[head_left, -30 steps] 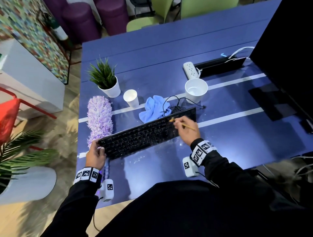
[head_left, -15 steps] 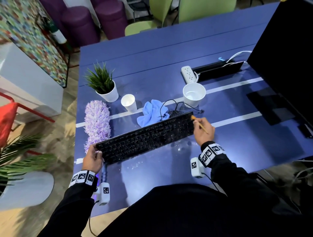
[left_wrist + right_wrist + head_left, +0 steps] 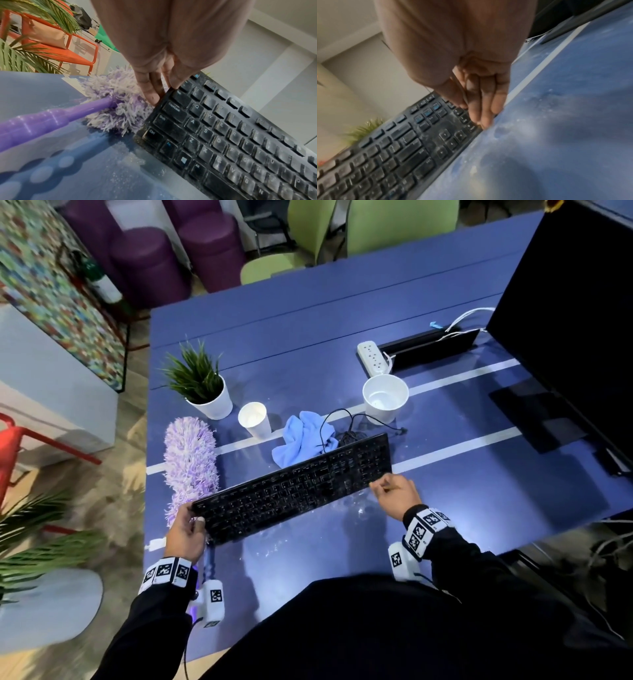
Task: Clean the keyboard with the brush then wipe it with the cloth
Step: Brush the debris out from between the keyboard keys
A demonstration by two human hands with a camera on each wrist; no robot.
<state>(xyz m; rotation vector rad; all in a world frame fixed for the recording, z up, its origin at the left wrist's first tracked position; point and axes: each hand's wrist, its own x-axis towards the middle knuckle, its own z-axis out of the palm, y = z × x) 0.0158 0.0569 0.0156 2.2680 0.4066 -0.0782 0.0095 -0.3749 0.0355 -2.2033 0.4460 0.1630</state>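
The black keyboard (image 3: 298, 487) lies slanted across the blue table (image 3: 479, 501), its keys dusty in the left wrist view (image 3: 223, 135) and the right wrist view (image 3: 393, 155). My left hand (image 3: 188, 529) grips its left end, fingers at the edge (image 3: 154, 88). At the near right corner is my right hand (image 3: 394, 491), whose fingertips (image 3: 479, 115) touch the keyboard's edge. A thin pale brush handle (image 3: 462, 89) shows pinched between thumb and fingers; the bristles are hidden. The light blue cloth (image 3: 301, 443) lies crumpled just behind the keyboard.
A purple fluffy duster (image 3: 190, 460) lies at the left, its handle (image 3: 42, 121) beside my left wrist. Behind stand a potted plant (image 3: 212, 402), paper cup (image 3: 255, 419), white cup (image 3: 385, 398), power strip (image 3: 373, 357) and black cable (image 3: 342, 433). A monitor (image 3: 565, 320) fills the right. White dust (image 3: 359, 508) speckles the table.
My right hand with the brush went from the right-hand keys to the far right corner, then back to the near right corner. The left hand kept its hold.
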